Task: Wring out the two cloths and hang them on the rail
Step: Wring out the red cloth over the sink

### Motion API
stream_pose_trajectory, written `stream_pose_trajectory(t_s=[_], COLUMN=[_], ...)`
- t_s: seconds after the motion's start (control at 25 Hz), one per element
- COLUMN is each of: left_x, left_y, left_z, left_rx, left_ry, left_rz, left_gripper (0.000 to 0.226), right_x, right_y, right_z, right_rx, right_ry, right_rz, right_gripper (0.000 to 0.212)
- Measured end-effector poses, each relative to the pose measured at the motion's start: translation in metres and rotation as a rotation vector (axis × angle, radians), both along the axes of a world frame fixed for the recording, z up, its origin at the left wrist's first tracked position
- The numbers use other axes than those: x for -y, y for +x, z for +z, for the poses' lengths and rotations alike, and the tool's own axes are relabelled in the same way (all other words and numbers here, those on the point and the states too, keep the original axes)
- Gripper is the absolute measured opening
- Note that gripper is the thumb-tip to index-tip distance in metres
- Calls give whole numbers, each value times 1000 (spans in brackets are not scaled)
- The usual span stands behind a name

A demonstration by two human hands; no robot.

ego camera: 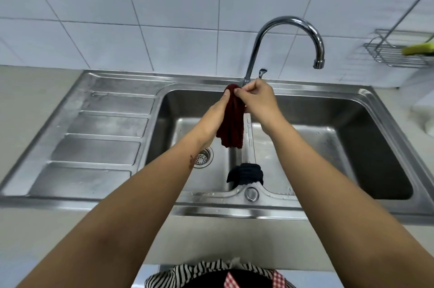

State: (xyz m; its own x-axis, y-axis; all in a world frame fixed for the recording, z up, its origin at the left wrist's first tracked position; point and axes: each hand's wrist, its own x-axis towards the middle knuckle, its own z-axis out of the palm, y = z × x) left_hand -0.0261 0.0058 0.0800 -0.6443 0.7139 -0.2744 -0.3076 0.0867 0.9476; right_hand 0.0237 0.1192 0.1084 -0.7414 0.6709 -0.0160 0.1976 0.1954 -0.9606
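Observation:
A dark red cloth [231,123] hangs bunched between both hands above the divider of the steel double sink [387,109]. My left hand [215,113] grips its upper left side, and my right hand [256,97] pinches its top from the right. A dark navy cloth [246,173] lies crumpled over the near end of the divider, touched by neither hand. A thin metal rail [404,10] slants along the tiled wall at the upper right.
The curved chrome tap [293,24] arches just behind my hands. A wire rack [397,57] with a yellow-green sponge [418,49] hangs on the wall at right. The ribbed drainboard [101,130] lies at left, and the drain strainer [203,158] sits in the left basin.

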Motion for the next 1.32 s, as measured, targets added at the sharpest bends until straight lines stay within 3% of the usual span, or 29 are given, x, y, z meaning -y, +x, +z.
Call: stream_pose_trajectory(t_s=[0.08,0.16,0.2,0.36,0.44,0.6,0.72,0.76,0.84,0.88,0.96,1.08,1.2,1.32], left_x=[3,6,8,16,24,50,71,79,91,93,92,83,81,80], left_y=[3,7,8,0,-5,-30,-55,-60,-59,-55,-48,-49,-69,-94], left_z=[5,11,13,15,10,-1,-12,-15,-21,-22,-21,-6,11,23], left_rx=[93,167,224,388,343,-104,-585,-733,-970,-1065,-1190,-1317,-1583,-1672], left_ry=[59,44,38,-84,-186,-430,-687,-726,-639,-560,-363,-234,-277,-432], left_rz=[60,165,213,227,155,-125,-146,-171,-313,-333,-226,-42,-206,-413], left_gripper=[55,56,55,61,69,72,38,39,80,88,74,28,26,20], right_x=[12,24,31,55,62,60,57,57,58,59,60,58,53,49], right_y=[-3,-1,1,11,12,14,11,9,6,5,2,0,0,-3], right_z=[-1,-10,-16,-42,-45,-51,-46,-43,-35,-29,-19,-6,0,-1], right_rx=[-20,-53,-42,188,319,362,273,241,188,183,218,299,439,576], right_ry=[119,81,-37,-783,-847,-886,-1060,-1124,-1234,-1271,-1307,-1293,-1071,-843], right_rz=[-10,3,15,257,339,409,455,477,553,611,774,981,993,880], right_gripper=[24,19,21,69,76,31,13,13,10,9,12,13,14,12])
